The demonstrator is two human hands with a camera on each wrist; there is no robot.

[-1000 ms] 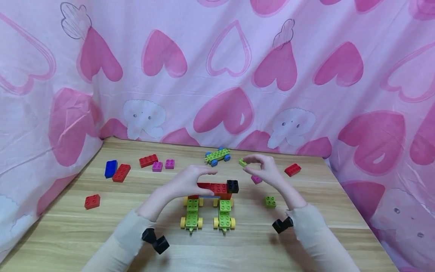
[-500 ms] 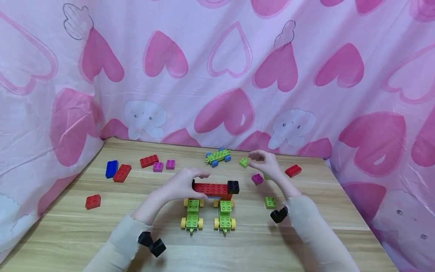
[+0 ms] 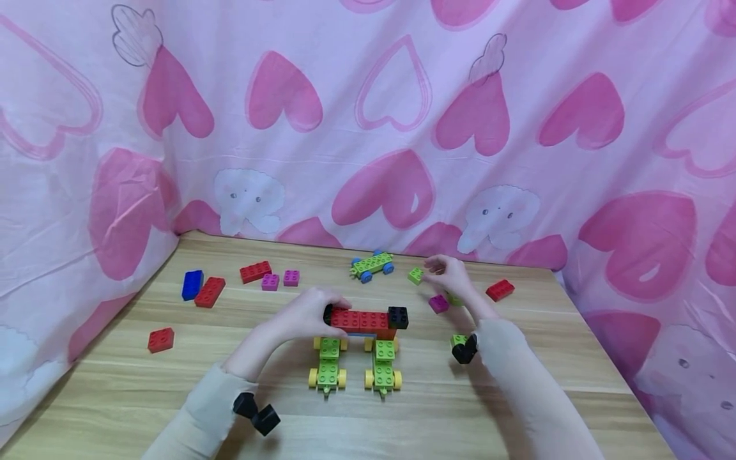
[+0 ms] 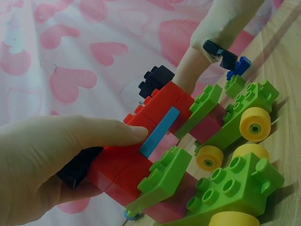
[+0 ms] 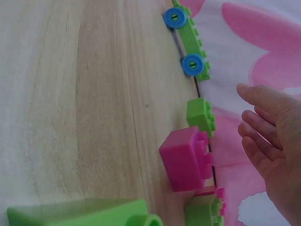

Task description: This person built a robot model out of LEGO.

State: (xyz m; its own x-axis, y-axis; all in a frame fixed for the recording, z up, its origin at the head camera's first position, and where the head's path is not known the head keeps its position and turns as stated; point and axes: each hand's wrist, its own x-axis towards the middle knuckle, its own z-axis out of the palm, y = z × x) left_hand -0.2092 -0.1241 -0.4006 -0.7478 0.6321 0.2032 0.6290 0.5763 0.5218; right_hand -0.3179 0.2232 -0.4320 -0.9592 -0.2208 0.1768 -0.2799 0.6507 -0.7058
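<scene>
In the middle stands a brick build: a row of red bricks (image 3: pixel 368 321) with a black brick (image 3: pixel 398 317) at its right end, on two green wheeled bases (image 3: pixel 328 372) with yellow wheels. My left hand (image 3: pixel 310 313) grips the left end of the row, where a second black brick is partly covered. The left wrist view has the thumb pressed on the red side, above a blue strip (image 4: pixel 160 133). My right hand (image 3: pixel 451 278) hovers with loosely bent fingers and holds nothing. Near it lie a small green brick (image 3: pixel 416 275) and a magenta brick (image 3: pixel 439 303).
A green car base (image 3: pixel 372 264) with blue wheels stands at the back. At left lie a blue brick (image 3: pixel 193 285), several red bricks (image 3: pixel 209 292) and two magenta bricks (image 3: pixel 291 278). A red brick (image 3: pixel 500 290) lies right. A heart-patterned curtain (image 3: pixel 379 185) borders the table.
My left hand has shifted slightly left to the end of the red row, uncovering more red bricks. My right hand has moved a little right, away from the small green brick.
</scene>
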